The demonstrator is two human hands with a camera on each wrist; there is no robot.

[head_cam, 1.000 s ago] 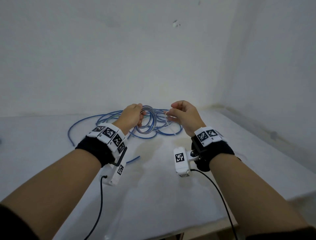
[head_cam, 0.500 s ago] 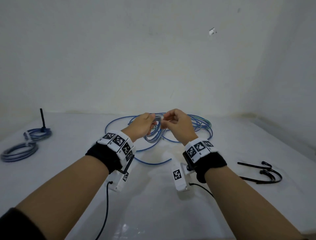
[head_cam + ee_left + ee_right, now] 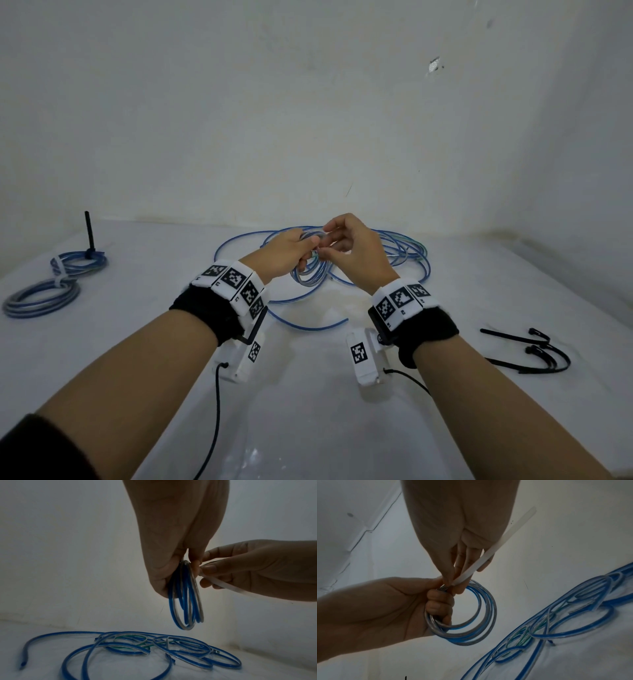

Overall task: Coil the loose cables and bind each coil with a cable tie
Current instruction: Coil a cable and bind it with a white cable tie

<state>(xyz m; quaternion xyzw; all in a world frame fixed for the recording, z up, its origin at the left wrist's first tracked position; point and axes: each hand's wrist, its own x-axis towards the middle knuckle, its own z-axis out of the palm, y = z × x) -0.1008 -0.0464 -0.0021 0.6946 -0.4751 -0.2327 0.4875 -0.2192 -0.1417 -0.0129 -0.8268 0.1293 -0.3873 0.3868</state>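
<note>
I note the left hand [image 3: 287, 251] curled round a round coil [image 3: 476, 616] of glossy blue-and-clear cable hanging edge-down above the white table [image 3: 308, 394], while the right hand [image 3: 356, 253] pinches a flat white cable tie [image 3: 491, 553] at the coil's top, its length slanting back toward the wrist.
</note>
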